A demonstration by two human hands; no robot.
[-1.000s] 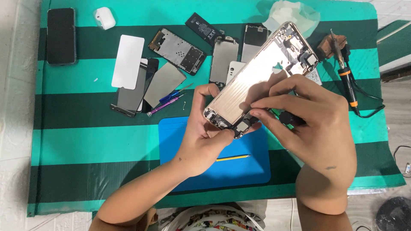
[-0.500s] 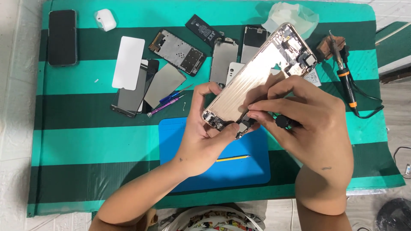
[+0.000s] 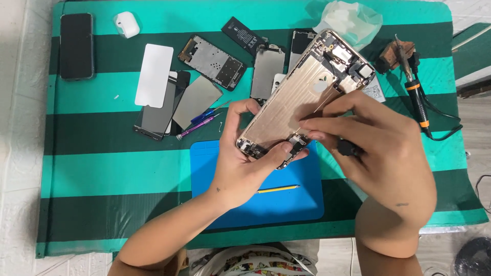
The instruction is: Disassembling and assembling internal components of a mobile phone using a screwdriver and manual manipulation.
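My left hand (image 3: 245, 163) grips the lower end of an opened gold phone housing (image 3: 302, 97), held tilted above the blue work mat (image 3: 286, 204). The housing's inside faces up, with small parts at its top and bottom ends. My right hand (image 3: 378, 153) rests over the housing's lower right side, fingers pinched at the bottom edge near a small black part. A dark tool handle (image 3: 349, 148) shows under its fingers. What the fingertips hold is hidden.
A green striped cloth (image 3: 102, 168) covers the table. On it lie a black phone (image 3: 76, 46), a white earbud case (image 3: 126, 24), screen panels and metal plates (image 3: 169, 97), a battery (image 3: 244, 34), screwdrivers (image 3: 202, 120), a yellow stick (image 3: 279, 189), a plastic bag (image 3: 350, 20), a soldering iron (image 3: 417, 97).
The housing and both hands stay nearly where they were; my right fingers have shifted slightly along the housing's lower edge.
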